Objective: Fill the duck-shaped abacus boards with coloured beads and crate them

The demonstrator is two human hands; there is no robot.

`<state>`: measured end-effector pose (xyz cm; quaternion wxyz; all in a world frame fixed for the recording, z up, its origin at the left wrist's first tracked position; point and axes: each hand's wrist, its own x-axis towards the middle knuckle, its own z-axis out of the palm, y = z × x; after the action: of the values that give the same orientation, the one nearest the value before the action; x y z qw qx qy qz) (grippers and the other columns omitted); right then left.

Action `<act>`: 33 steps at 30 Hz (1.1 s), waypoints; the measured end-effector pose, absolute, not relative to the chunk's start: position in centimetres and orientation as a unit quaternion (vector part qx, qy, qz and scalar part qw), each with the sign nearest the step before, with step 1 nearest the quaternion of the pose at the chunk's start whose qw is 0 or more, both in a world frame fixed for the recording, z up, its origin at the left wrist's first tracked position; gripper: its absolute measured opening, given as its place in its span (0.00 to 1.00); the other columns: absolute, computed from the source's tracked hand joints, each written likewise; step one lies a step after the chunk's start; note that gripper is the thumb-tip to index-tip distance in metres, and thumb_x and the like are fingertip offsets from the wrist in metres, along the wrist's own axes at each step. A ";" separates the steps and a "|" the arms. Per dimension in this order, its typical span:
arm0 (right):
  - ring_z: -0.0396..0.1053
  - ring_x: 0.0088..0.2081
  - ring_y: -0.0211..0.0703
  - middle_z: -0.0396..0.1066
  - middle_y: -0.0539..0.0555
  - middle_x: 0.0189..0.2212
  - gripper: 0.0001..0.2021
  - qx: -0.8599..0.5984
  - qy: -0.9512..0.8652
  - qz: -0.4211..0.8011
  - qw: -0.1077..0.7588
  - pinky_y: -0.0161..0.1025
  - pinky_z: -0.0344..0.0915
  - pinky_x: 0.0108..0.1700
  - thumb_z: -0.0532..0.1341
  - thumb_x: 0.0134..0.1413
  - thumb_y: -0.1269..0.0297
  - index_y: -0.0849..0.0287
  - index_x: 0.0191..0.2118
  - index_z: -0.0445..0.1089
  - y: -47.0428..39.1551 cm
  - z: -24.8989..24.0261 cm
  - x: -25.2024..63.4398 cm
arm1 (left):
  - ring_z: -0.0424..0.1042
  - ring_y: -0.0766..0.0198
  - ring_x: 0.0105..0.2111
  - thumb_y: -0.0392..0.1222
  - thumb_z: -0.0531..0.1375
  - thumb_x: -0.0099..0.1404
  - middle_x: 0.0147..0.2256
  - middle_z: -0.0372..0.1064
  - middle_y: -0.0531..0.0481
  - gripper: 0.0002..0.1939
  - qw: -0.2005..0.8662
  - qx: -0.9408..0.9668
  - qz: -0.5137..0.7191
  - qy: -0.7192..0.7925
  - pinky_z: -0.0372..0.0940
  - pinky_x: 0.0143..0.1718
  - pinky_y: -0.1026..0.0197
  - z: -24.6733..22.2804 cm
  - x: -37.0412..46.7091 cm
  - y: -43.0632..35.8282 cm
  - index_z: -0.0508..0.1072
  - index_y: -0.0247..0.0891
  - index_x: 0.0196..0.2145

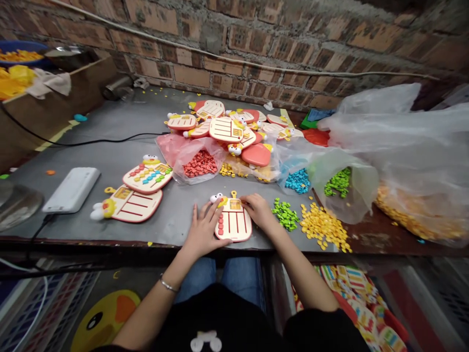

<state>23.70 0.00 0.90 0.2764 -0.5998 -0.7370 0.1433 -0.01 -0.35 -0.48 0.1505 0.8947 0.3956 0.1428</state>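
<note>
A cream toy board [236, 222] with a red rim lies near the table's front edge, red pieces filling its leftmost slot and its other slots bare. My left hand [203, 230] grips its left side, thumb on the bottom edge and fingers spread over the red pieces and the duck-like head. At the upper right corner, my right hand [258, 209] has its fingertips together on the board; any small piece between them is hidden. Green pieces [285, 214] and yellow pieces [324, 227] lie in loose piles right of it.
Behind are bags of red pieces [201, 164], blue pieces [297, 181] and green pieces [337, 182], below a heap of boards [225, 129]. At left lie a filled board [147, 176], an unfilled one [137, 205] and a white power bank [72, 189].
</note>
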 end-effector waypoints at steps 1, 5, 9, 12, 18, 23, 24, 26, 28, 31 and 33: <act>0.69 0.37 0.47 0.76 0.57 0.34 0.09 -0.606 -0.730 0.153 0.277 0.42 0.65 0.40 0.59 0.57 0.73 0.58 0.41 0.74 -0.2 1.0 23.8 | 0.43 0.43 0.66 0.63 0.63 0.52 0.67 0.43 0.43 0.52 0.151 0.894 0.142 0.396 0.27 0.63 0.34 -0.5 0.0 -0.3 0.46 0.42 0.67; 0.72 0.35 0.45 0.77 0.55 0.34 0.10 -0.606 -0.701 0.224 0.300 0.40 0.66 0.38 0.63 0.53 0.73 0.58 0.42 0.74 -1.4 1.4 24.2 | 0.43 0.44 0.66 0.64 0.62 0.52 0.67 0.42 0.43 0.53 0.156 0.894 0.138 0.397 0.27 0.64 0.35 -0.4 0.0 -0.3 0.44 0.41 0.67; 0.73 0.34 0.44 0.77 0.55 0.35 0.10 -0.596 -0.676 0.259 0.347 0.40 0.67 0.38 0.65 0.51 0.70 0.57 0.42 0.75 -1.7 0.8 23.1 | 0.42 0.45 0.66 0.64 0.62 0.53 0.67 0.42 0.43 0.52 0.159 0.896 0.136 0.391 0.30 0.64 0.36 -0.4 0.0 -0.2 0.46 0.41 0.67; 0.73 0.35 0.44 0.77 0.56 0.36 0.11 -0.566 -0.688 0.270 0.365 0.41 0.67 0.40 0.66 0.50 0.70 0.57 0.41 0.75 -0.9 0.6 21.4 | 0.43 0.44 0.66 0.64 0.62 0.53 0.67 0.43 0.43 0.51 0.155 0.897 0.136 0.391 0.32 0.64 0.36 -0.5 -0.1 -0.2 0.48 0.40 0.66; 0.70 0.30 0.41 0.76 0.52 0.31 0.13 -0.453 -0.748 0.402 0.272 0.37 0.66 0.35 0.68 0.48 0.60 0.57 0.41 0.76 0.2 2.1 21.6 | 0.43 0.45 0.66 0.64 0.62 0.53 0.67 0.43 0.42 0.51 0.156 0.896 0.138 0.392 0.32 0.65 0.37 -0.5 -0.1 0.0 0.49 0.39 0.66; 0.70 0.33 0.42 0.75 0.57 0.36 0.10 -0.579 -0.694 0.238 0.355 0.38 0.66 0.37 0.62 0.56 0.62 0.60 0.41 0.75 5.3 1.9 23.6 | 0.40 0.46 0.67 0.64 0.62 0.54 0.68 0.39 0.41 0.53 0.158 0.898 0.135 0.389 0.33 0.65 0.37 -0.2 0.0 0.0 0.43 0.38 0.67; 0.69 0.35 0.43 0.74 0.58 0.38 0.08 -0.599 -0.697 0.191 0.345 0.40 0.66 0.40 0.62 0.55 0.65 0.61 0.40 0.75 6.8 1.6 23.6 | 0.40 0.46 0.67 0.64 0.62 0.54 0.68 0.39 0.41 0.53 0.156 0.898 0.134 0.389 0.33 0.64 0.37 -0.2 0.0 0.0 0.43 0.38 0.67; 0.69 0.39 0.46 0.72 0.59 0.38 0.07 -0.618 -0.718 0.125 0.296 0.42 0.65 0.44 0.63 0.52 0.71 0.61 0.38 0.76 9.6 0.7 23.3 | 0.40 0.46 0.67 0.64 0.61 0.54 0.68 0.40 0.41 0.52 0.149 0.900 0.133 0.388 0.33 0.64 0.37 -0.3 0.0 -0.1 0.46 0.37 0.67; 0.68 0.41 0.48 0.71 0.59 0.37 0.06 -0.618 -0.739 0.091 0.252 0.44 0.65 0.46 0.63 0.51 0.75 0.61 0.35 0.76 11.7 -0.1 22.8 | 0.40 0.46 0.67 0.64 0.61 0.55 0.68 0.40 0.41 0.50 0.141 0.902 0.129 0.388 0.33 0.65 0.37 -0.4 0.0 -0.1 0.48 0.37 0.66; 0.67 0.39 0.47 0.70 0.58 0.34 0.08 -0.611 -0.743 0.086 0.258 0.44 0.65 0.45 0.60 0.51 0.78 0.61 0.31 0.75 12.7 -0.6 22.6 | 0.40 0.46 0.67 0.64 0.61 0.55 0.68 0.39 0.42 0.49 0.136 0.903 0.126 0.387 0.33 0.65 0.37 -0.5 0.0 -0.1 0.49 0.37 0.66; 0.67 0.38 0.46 0.69 0.57 0.33 0.08 -0.599 -0.734 0.112 0.299 0.43 0.66 0.43 0.60 0.51 0.78 0.61 0.30 0.75 11.6 -0.4 22.9 | 0.40 0.46 0.67 0.63 0.61 0.55 0.68 0.38 0.42 0.50 0.137 0.903 0.130 0.386 0.34 0.64 0.37 -0.5 0.0 -0.1 0.47 0.37 0.66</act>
<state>22.93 11.57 -0.44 0.2995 -0.5992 -0.7340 0.1121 -0.03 -0.07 -0.50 0.1366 0.9032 0.3858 0.1296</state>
